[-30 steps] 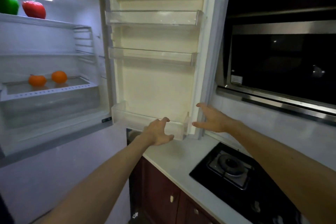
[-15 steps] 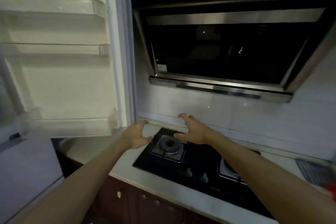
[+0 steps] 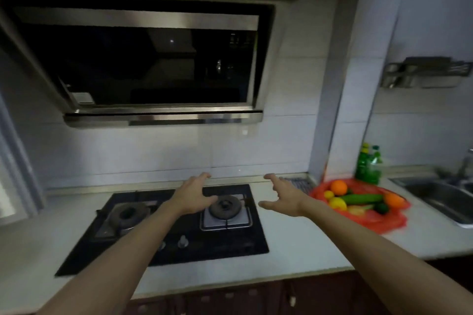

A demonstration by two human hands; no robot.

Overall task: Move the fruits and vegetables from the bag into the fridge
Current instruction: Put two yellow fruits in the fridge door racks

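Both hands hang empty over the cooking area, fingers spread wide and loosely bent. The left hand (image 3: 194, 197) is above the gas hob (image 3: 163, 250), and the right hand (image 3: 284, 197) is just past the hob's 3 o'clock edge.

At 3 o'clock from the right hand, a red plastic bag (image 3: 378, 220) lies open on the countertop (image 3: 302, 245). It holds an orange (image 3: 338, 187), a cucumber (image 3: 363, 198) and a lemon (image 3: 337, 203). A dark green piece (image 3: 382, 208) at the bag's 4 o'clock is too blurred to name.

The sink (image 3: 440, 197) is cut off at the frame edge.

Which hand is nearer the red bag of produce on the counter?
Right. The right hand hovers just left of the red bag, not touching it; the left hand is farther left, over the stove.
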